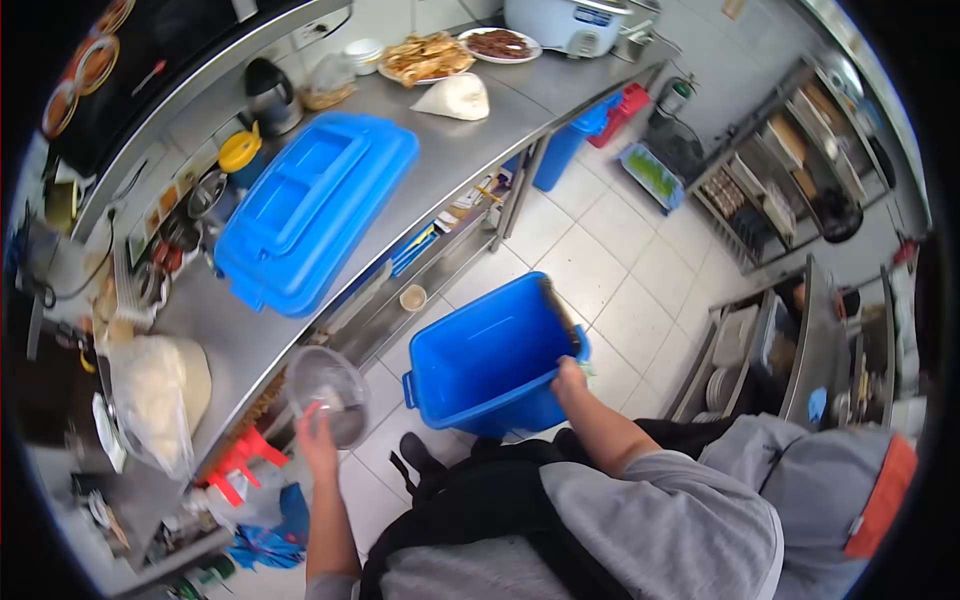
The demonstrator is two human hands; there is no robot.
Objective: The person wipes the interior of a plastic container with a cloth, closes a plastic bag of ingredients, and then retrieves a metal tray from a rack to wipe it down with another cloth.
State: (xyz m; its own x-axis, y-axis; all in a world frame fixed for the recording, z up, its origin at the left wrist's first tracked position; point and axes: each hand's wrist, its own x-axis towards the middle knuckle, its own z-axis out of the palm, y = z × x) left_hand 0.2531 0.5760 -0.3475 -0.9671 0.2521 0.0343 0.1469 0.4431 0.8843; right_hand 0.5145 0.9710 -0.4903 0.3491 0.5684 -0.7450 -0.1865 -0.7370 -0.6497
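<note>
My left hand (316, 440) holds a clear round plastic container (330, 395) by its side, near the counter's front edge. At the right rim of a large blue bin (495, 345), my right hand (569, 380) is closed on the edge, with a bit of pale cloth or paper beside it. The bin is open at the top, tilted, and looks empty inside. Its blue lid (318, 205) lies on the steel counter (430, 150). A small cup (413, 297) is on the shelf below the counter.
Plates of food (427, 58), a white bag (455, 97), a kettle (270, 92) and a large plastic bag (155, 385) stand on the counter. Another person in a grey cap (825, 480) is close on my right. Shelving (785, 150) stands at the far right.
</note>
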